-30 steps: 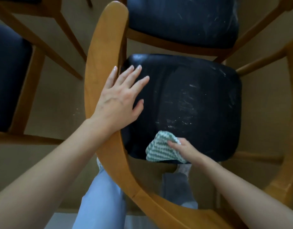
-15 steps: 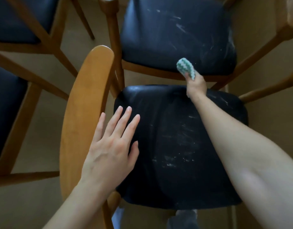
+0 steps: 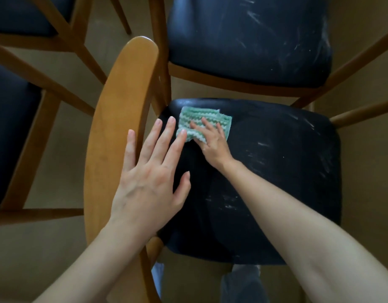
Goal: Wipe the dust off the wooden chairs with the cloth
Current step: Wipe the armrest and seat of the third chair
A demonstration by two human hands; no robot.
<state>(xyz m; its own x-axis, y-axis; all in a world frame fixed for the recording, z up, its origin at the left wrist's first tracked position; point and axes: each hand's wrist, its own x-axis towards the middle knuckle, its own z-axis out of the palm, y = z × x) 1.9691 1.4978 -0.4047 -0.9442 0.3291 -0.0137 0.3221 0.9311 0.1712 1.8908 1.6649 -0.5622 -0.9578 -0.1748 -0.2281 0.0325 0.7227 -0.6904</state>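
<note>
Resting palm-down on the curved wooden backrest of the nearest chair, the left hand lies with fingers straight and spread, its fingertips reaching out over the black seat. Just beyond them the right hand presses the green-and-white zigzag cloth flat against the seat's far left corner, fingers straight and fanned on the fabric; both hands lie flat and uncurled. The cloth sits under the right fingers, just beside the left middle fingertip, near the backrest's upper end. Pale dust streaks mark the seat to the cloth's right. Farther off, a second chair with a dusty dark seat stands close against this one, and more dark-seated chairs stand at the left on the tan floor.
</note>
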